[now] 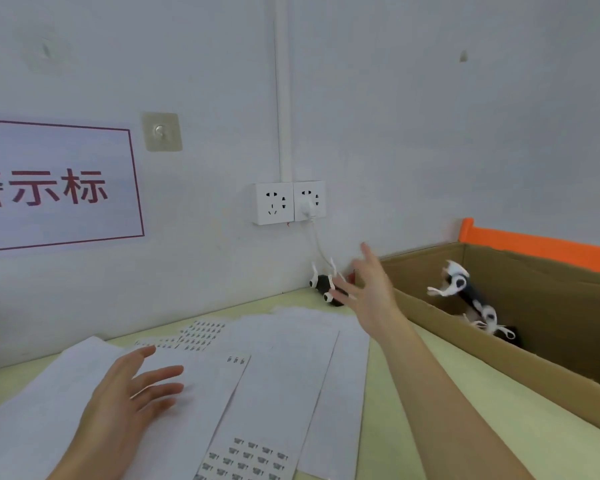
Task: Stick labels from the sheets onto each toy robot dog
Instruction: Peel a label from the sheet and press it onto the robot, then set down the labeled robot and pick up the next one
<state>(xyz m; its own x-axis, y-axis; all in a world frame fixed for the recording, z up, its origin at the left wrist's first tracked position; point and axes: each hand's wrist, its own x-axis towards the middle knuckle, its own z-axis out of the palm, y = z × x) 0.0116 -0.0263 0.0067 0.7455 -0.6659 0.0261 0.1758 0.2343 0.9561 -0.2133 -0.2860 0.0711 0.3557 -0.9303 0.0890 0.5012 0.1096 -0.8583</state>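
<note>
Right hand (pixel 368 285) up off the table (pixel 388 407), fingers spread, holding nothing, between the wall corner and the near rim of the cardboard box (pixel 471 344). Left hand (pixel 132 386) fingers straight, flat over the label sheets (pixel 274 368), gripping nothing. Sheets overlap across the table middle; bare strip of table between sheets and box. One toy robot dog (pixel 326 287) lies on the table against the wall, just behind the right fingertips; contact unclear. Box open-topped, along the right edge: blurred black-and-white toy dogs (pixel 465 292) inside, count unclear. Wall sockets (pixel 288 202) above the corner, white cable plugged in
</note>
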